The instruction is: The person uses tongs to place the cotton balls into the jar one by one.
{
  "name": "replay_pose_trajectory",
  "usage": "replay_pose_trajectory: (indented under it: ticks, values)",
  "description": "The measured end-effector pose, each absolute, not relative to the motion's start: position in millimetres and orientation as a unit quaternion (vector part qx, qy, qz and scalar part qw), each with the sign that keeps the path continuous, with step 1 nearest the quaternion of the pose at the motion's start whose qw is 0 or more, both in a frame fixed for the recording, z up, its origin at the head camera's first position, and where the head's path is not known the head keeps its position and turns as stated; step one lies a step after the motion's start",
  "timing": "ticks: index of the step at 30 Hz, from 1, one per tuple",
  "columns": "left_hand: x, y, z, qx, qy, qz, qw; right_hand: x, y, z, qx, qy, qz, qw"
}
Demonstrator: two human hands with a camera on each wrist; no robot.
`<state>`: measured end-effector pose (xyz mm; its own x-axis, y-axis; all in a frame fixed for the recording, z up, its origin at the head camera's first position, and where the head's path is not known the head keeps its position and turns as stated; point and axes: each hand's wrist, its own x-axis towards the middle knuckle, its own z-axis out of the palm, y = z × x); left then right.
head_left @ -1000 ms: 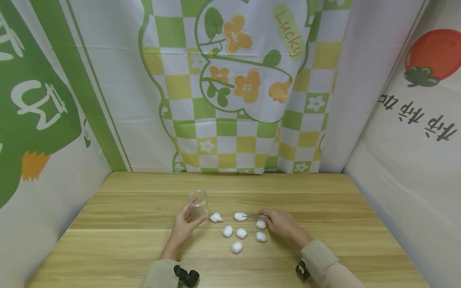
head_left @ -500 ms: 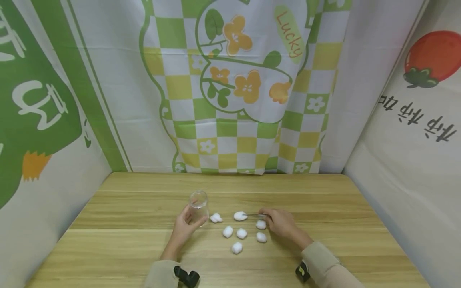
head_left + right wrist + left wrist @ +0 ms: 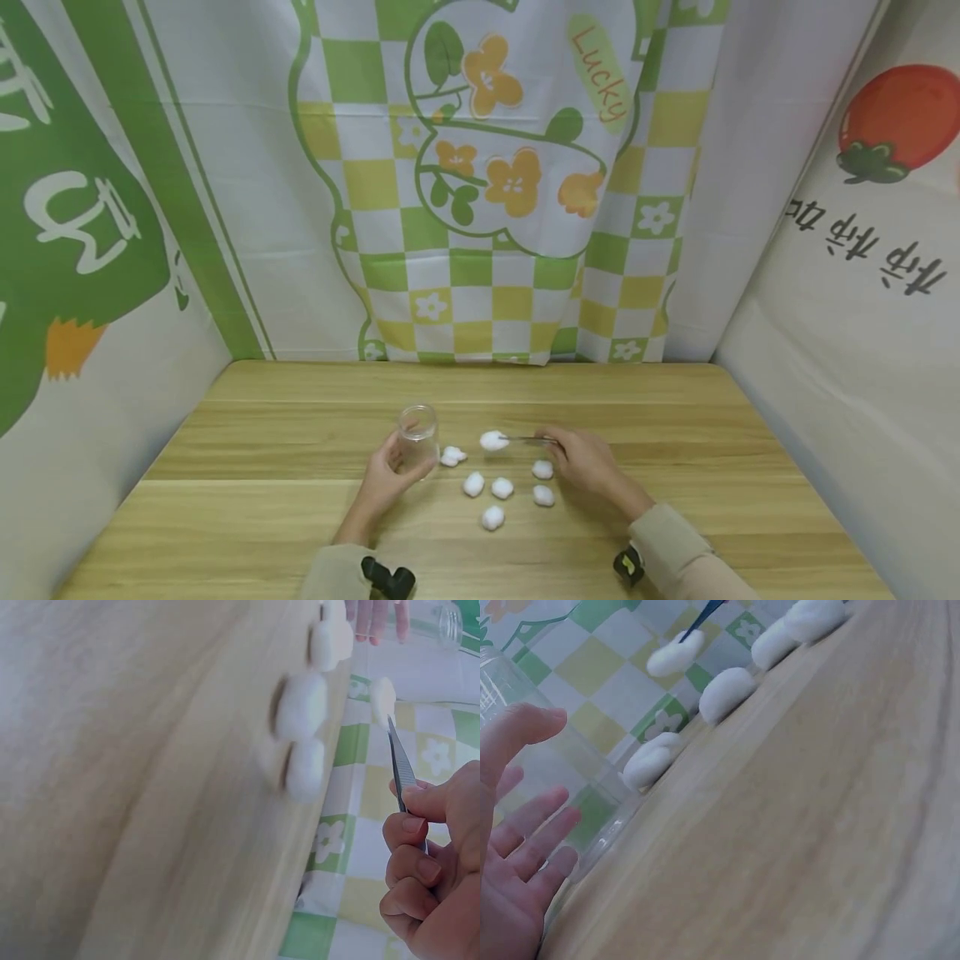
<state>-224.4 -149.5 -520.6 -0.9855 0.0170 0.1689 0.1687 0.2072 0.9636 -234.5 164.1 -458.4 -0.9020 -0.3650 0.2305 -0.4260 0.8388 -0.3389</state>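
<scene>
My left hand (image 3: 387,482) holds a clear glass jar (image 3: 417,433), its thumb and fingers around the side. The jar stands upright with its mouth uncovered. My right hand (image 3: 587,460) grips metal tweezers (image 3: 400,760) between thumb and fingers. At the tweezers' tips a white cotton ball (image 3: 382,700) is pinched, raised off the table and to the right of the jar. Close by the jar's right side lies a lumpy cotton piece (image 3: 452,456), perhaps more than one ball.
Several loose cotton balls lie between the hands, among them a front cotton ball (image 3: 492,517) and a right-hand cotton ball (image 3: 543,496). They rest on a wooden table (image 3: 262,517). A checked curtain (image 3: 472,292) hangs behind its far edge.
The cotton ball in the tweezers has risen off the table and shifted slightly left. My left hand and the jar have moved a little right and nearer.
</scene>
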Motion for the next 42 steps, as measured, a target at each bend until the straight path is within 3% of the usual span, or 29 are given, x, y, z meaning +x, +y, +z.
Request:
replay_pose_trajectory:
  ticks: [42]
  values:
    - [-225, -151, -525, -0.07, -0.779, -0.621, 0.051, -231, 134, -407, 0.278, -0.925, 0.181, 0.183]
